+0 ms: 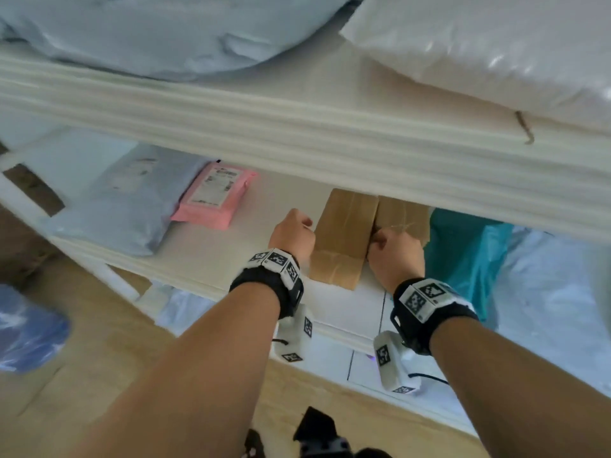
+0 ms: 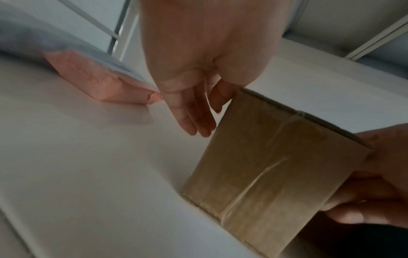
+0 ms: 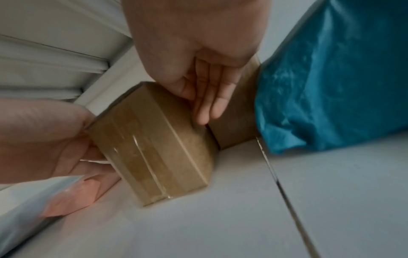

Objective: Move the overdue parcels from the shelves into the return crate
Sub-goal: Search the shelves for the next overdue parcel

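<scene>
A brown taped cardboard box (image 1: 340, 239) stands on the white middle shelf (image 1: 264, 259). My left hand (image 1: 292, 234) is at its left side, fingers (image 2: 192, 120) straight and pointing down along that face, thumb by the box's top edge. My right hand (image 1: 395, 251) is at its right side. Its straight fingers (image 3: 209, 103) reach into the gap between this box (image 3: 154, 144) and a second brown box (image 3: 234, 132) behind it, and press on the first box. The box (image 2: 264, 165) sits between both hands. No crate is in view.
A teal plastic bag (image 1: 463, 256) lies right of the boxes, close to my right hand. A pink padded parcel (image 1: 213, 196) and a grey mailer (image 1: 129, 206) lie to the left. The shelf above (image 1: 297, 133) overhangs and carries pale bags. More bags lie on the shelf below.
</scene>
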Tool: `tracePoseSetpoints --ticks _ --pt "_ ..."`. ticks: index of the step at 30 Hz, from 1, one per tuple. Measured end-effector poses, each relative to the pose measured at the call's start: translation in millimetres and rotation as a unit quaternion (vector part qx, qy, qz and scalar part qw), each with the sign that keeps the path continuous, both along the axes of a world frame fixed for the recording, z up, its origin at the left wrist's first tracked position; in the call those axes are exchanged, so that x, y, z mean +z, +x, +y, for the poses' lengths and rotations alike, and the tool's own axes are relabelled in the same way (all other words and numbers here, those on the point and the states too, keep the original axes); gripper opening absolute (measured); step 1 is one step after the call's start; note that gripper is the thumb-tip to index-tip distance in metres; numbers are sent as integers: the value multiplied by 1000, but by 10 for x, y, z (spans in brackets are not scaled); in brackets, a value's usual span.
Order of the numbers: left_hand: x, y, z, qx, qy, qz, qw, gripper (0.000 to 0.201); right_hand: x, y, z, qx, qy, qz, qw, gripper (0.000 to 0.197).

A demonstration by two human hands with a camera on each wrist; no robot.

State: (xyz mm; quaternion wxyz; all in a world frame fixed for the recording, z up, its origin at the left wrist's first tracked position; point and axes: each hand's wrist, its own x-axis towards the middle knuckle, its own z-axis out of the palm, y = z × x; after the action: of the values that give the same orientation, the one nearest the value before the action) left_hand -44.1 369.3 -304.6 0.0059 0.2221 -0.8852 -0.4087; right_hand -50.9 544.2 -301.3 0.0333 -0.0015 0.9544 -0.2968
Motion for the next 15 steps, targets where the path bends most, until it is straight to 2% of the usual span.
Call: tracePoseSetpoints --ticks 3,5,9,15 --pt "-106 -73 -66 -73 41 -5 996 31 -88 106 -93 -56 -17 -33 998 27" --pt "-171 -96 -126 -93 94 -2 991 35 -127 187 -136 -84 -26 -53 995 29" --pt "-256 -76 -211 -91 194 -6 977 43 -220 290 -233 -113 -69 -73 989 36" --pt "-196 -78 -365 -84 257 -1 963 53 -220 318 -253 -149 -213 -96 961 30"
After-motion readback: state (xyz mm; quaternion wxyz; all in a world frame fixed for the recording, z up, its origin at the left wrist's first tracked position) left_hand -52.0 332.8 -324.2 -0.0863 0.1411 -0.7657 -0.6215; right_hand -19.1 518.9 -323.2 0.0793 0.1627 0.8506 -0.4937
